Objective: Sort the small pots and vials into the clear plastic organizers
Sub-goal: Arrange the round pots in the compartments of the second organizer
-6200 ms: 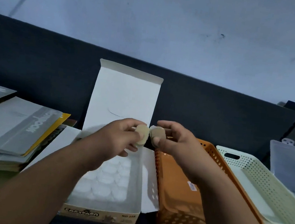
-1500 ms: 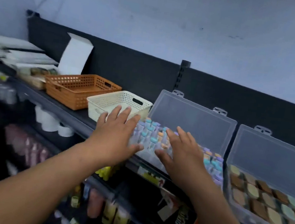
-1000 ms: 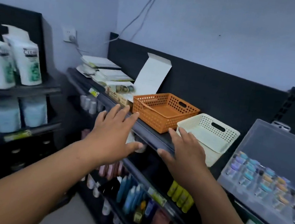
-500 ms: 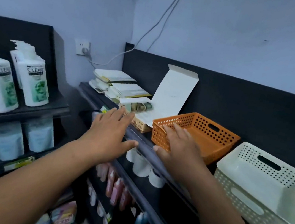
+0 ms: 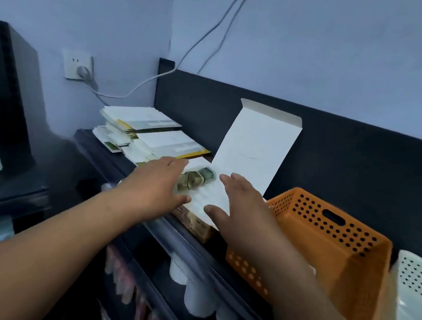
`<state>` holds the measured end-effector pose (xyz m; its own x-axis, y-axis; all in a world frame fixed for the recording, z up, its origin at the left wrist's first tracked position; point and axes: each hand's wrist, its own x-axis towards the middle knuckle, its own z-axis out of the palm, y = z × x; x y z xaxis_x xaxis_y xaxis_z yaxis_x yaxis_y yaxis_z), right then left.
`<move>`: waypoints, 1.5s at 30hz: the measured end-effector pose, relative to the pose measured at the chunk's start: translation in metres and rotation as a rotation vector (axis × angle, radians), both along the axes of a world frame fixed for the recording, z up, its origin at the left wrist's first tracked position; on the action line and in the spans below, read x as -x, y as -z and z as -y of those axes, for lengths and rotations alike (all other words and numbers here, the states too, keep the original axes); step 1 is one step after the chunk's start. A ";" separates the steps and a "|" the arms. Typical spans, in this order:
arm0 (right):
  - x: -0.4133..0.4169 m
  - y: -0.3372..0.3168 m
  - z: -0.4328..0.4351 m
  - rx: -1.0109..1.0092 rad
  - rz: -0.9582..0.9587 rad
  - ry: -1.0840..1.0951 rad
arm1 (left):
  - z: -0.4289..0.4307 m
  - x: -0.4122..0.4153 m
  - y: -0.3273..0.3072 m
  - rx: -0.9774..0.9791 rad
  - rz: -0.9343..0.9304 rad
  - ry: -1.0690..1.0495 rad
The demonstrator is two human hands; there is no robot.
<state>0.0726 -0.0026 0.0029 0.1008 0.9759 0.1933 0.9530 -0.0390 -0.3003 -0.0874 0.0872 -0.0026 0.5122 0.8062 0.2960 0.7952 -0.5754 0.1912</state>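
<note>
Dark shelf (image 5: 99, 154) against a pale wall: open box (image 5: 198, 223) at its front edge, pots (image 5: 194, 180) in its far corner, basket (image 5: 327, 243) beside. Left hand (image 5: 153, 187) and right hand (image 5: 241, 208) hover flat over it, fingers apart, holding nothing.

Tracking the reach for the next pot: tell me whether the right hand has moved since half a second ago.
Yes. The right hand went left, from the near corner of the orange basket to over the open white box beside it.
</note>
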 end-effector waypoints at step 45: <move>0.056 0.053 -0.201 0.215 -0.311 0.246 | -0.225 -0.005 0.028 0.858 0.839 0.464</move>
<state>0.0165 0.1988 -0.0499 0.3562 0.9303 -0.0872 0.7732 -0.3459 -0.5315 -0.0829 0.3127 -0.0305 0.7052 0.6950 0.1403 0.0117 -0.2093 0.9778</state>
